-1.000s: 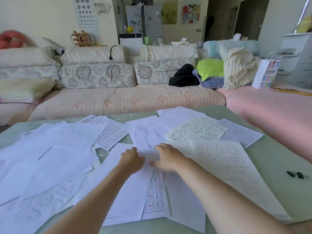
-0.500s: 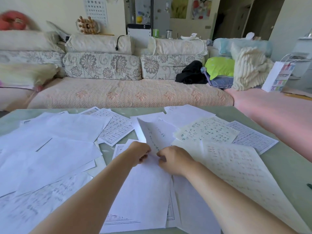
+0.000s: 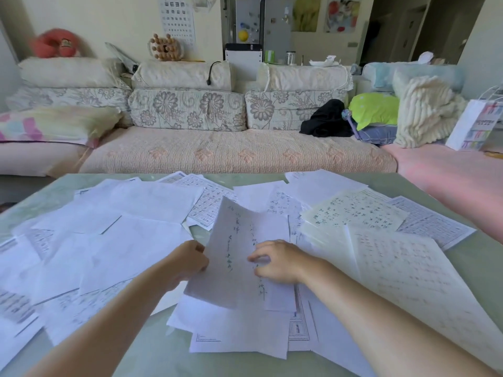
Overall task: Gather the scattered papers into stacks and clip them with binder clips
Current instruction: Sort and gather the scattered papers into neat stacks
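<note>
At a pale green tabletop point(image 3: 484, 262) facing a floral sofa point(image 3: 231, 156), a person sorts loose papers point(image 3: 130, 240) that lie spread and overlapping across nearly the whole surface. The left hand point(image 3: 187, 261) pinches the left edge of one handwritten sheet point(image 3: 236, 240), fingers curled tight on it, so that the sheet's far end stands raised and bowed above the pile. The right hand point(image 3: 280, 261) sits palm down on the same sheet's right side with fingers bent. Whether it pinches the paper or only presses on it cannot be told, as blur hides the fingertips. Under the lifted sheet lie several more pages, roughly overlapped near the tabletop's front edge, which look like the start of a stack. No binder clip shows in view. Single pages of this sort are judged feather-light and limp: held by one edge they sag and curl, as the raised sheet does, and they slide easily over one another and over the smooth tabletop. They would crease or tear if snatched. The soundest hold is probably a pinch at a side edge or corner, thumb above and fingers beneath, one hand to each side. The gathered edges could then be tapped square on the tabletop before any clip goes on.
</note>
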Motion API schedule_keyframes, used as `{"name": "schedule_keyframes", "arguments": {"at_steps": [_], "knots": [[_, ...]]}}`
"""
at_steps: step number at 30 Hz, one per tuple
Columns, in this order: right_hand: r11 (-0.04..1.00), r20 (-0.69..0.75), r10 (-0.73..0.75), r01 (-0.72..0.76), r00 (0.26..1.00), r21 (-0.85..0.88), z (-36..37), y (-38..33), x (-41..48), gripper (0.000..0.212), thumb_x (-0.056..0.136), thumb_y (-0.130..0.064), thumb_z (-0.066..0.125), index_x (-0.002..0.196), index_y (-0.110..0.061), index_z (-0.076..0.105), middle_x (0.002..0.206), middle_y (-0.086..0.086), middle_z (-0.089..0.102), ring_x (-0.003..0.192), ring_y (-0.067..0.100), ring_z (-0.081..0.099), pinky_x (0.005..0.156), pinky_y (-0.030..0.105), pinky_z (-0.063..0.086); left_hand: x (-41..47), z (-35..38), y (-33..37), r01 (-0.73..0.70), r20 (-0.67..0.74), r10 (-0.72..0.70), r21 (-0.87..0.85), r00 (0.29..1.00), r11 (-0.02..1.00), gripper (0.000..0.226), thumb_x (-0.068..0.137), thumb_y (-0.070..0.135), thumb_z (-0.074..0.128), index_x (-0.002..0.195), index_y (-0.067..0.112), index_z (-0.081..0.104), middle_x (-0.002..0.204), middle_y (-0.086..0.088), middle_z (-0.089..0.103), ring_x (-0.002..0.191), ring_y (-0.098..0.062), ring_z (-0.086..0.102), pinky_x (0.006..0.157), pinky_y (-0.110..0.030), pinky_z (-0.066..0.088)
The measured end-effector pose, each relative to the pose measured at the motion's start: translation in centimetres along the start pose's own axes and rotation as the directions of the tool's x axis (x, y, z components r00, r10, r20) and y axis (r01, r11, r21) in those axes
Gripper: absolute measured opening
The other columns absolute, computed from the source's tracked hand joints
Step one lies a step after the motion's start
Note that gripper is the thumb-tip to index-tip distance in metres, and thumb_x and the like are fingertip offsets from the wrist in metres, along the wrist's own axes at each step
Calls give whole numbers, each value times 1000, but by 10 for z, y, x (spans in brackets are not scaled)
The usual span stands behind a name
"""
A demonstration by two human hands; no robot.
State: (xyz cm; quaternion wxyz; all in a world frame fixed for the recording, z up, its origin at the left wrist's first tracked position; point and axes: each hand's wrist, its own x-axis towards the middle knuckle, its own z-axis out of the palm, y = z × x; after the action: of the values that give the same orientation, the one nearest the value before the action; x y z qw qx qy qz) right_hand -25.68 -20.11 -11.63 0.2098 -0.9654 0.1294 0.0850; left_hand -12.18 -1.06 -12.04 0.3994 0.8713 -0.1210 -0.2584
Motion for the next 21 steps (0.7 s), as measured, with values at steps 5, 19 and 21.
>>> {"name": "schedule_keyframes", "arguments": {"at_steps": [5,19,21], "knots": [[941,-292,290,-216,912,261,-2,-11,12,73,87,-37,63,151,-20,31,155,7,30,143,27,27,114,36,31,-6,-20,-11,-89,-96,74,-164,993,983,42,81,-10,44,111,15,59,94,-8,69,77,-23,64,60,-25,47],[614,-185,727,-504,661,608,-11,31,-5,52,87,-7,58,135,0,37,117,12,56,96,30,57,63,28,47,-3,8,-7,-199,-44,246,461,968,865,42,91,23,51,132,18,51,132,-9,52,125,-29,43,96,-31,38],[645,-169,720,-559,673,521,-5,36,-8,58,89,-9,55,141,-2,30,119,12,53,91,28,53,53,25,36,-9,19,3,-160,-48,224,557,973,815,44,91,25,53,131,9,44,131,-14,49,123,-33,40,93,-32,35]]}}
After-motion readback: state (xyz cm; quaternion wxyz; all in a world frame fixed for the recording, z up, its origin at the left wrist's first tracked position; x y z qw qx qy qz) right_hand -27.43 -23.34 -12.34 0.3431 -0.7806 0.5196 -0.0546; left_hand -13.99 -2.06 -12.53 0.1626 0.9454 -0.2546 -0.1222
